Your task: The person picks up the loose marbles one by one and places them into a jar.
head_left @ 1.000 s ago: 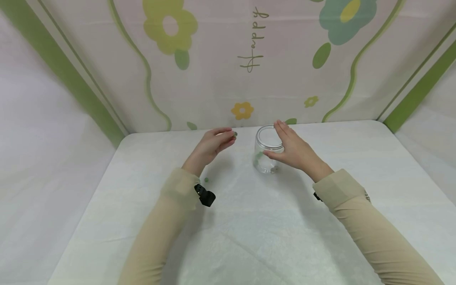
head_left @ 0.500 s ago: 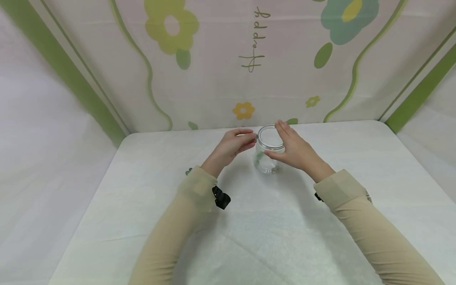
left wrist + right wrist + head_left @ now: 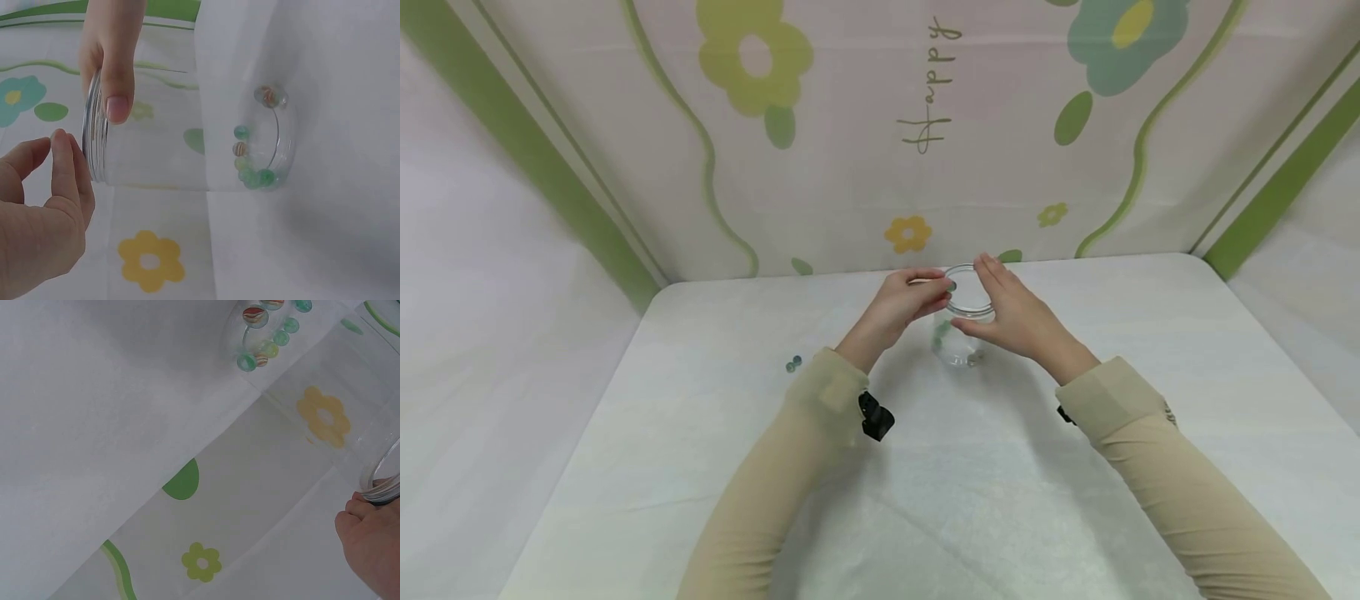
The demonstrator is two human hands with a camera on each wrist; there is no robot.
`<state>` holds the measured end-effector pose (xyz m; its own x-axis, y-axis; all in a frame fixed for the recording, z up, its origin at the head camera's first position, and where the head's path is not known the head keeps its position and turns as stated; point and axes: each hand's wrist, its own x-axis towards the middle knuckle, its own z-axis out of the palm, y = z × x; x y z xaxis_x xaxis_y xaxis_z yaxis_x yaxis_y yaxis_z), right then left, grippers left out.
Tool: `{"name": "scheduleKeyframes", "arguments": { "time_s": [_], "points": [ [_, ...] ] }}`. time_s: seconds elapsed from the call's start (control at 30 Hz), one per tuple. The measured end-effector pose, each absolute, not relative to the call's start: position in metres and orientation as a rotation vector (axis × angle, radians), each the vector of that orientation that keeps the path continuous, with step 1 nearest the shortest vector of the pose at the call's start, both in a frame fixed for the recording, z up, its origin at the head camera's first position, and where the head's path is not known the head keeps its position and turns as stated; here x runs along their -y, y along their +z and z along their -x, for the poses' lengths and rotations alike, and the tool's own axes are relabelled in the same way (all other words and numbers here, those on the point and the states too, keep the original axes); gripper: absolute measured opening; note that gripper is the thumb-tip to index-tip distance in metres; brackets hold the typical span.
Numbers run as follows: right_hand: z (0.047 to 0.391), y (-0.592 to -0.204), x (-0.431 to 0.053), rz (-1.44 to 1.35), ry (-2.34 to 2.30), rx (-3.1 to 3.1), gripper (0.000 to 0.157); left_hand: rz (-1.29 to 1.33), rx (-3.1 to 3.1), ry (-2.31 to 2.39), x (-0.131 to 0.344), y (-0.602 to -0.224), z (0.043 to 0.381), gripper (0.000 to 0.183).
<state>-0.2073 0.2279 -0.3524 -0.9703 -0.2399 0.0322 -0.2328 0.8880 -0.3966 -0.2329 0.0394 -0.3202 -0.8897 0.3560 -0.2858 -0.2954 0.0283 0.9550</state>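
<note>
A clear glass jar (image 3: 958, 340) stands upright near the back of the table. Its mouth is uncovered, and several glass marbles (image 3: 252, 179), green, yellow and striped, lie round its bottom. My right hand (image 3: 1021, 315) grips the jar at the top, thumb on the near side and fingers over the far rim. At the left of the rim, my left hand (image 3: 904, 307) pinches a small dark greenish marble (image 3: 952, 286) between thumb and fingertips, right at the mouth. In the left wrist view the fingers hide that marble.
Two marbles (image 3: 793, 364) lie on the white tablecloth (image 3: 700, 433) left of my left wrist. A flower-printed cloth (image 3: 842, 167) rises just behind the jar, with white cloth walls on both sides.
My left hand has moved right with the marble, from left of the jar to its rim. The two marbles behind its sleeve have come into sight. The right hand keeps its grip.
</note>
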Motion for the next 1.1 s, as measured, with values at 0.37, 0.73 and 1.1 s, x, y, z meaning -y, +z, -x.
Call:
{"name": "scheduleKeyframes", "arguments": {
  "time_s": [0.37,0.73,1.1],
  "points": [
    [0.206,-0.351,-0.226,0.381,-0.625,-3.033,0.099,-0.061,-1.911,1.911,-0.041,-0.319,0.231,0.036],
    [0.207,-0.352,-0.227,0.375,-0.627,-3.053,0.099,-0.007,-1.886,1.934,-0.035,-0.322,0.234,0.038],
    [0.207,-0.352,-0.226,0.382,-0.621,-3.051,0.099,0.042,-1.883,1.952,0.000,-0.333,0.243,0.039]
  ]
}}
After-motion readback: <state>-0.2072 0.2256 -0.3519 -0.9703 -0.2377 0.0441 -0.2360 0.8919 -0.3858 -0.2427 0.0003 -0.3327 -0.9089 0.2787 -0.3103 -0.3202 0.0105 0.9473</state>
